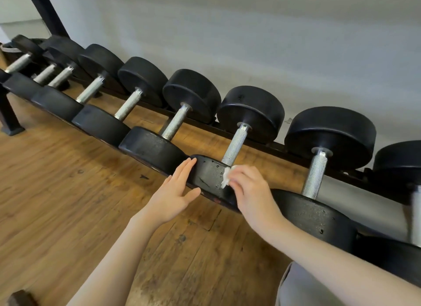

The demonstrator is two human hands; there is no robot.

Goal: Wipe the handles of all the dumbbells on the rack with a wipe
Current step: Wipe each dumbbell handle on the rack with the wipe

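Several black dumbbells with knurled steel handles lie side by side on a low black rack (268, 144) along the wall. My right hand (249, 191) grips a crumpled white wipe (226, 177) over the near head (211, 180) of one dumbbell, just below its handle (235, 144). My left hand (176, 189) rests with straight fingers against the left side of that same head. Neighbouring handles stand at the left (175, 122) and right (315, 177).
Worn wooden floor (79, 191) spreads in front of the rack. A black rack foot (10, 121) stands at the left, and a dark upright post (45, 9) rises behind. A white wall (250, 32) runs close behind the dumbbells. My grey-clad knee (303, 287) shows at bottom right.
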